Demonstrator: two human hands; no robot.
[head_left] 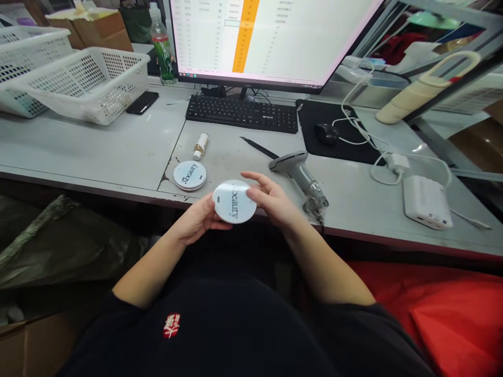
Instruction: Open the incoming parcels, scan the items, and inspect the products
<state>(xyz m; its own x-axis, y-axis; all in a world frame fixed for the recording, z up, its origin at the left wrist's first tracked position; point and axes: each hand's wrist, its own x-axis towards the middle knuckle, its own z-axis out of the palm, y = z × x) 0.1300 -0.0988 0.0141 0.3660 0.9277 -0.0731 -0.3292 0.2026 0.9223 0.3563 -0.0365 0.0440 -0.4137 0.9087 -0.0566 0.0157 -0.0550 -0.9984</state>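
Between my two hands is a round white compact (230, 205) marked "beauty", held just off the desk's front edge. My left hand (198, 217) grips its left rim, thumb at the side and fingers underneath. On the right rim, my right hand (271, 198) pinches with the thumb on top; its index finger reaches out over the desk. A second round white compact (186, 178) with the same lettering lies on the desk to the left. Behind that one rests a small white bottle (201, 146) with a gold band. A grey barcode scanner (296, 170) lies right of my right hand.
Behind stand a black keyboard (243, 112) and a monitor (271, 36) showing a spreadsheet. A dark pen-like stick (259, 148) touches the scanner. Rightward are a mouse (327, 133), loose cables and a white power bank (427, 201). White baskets (94, 99) and a phone (143, 102) sit left.
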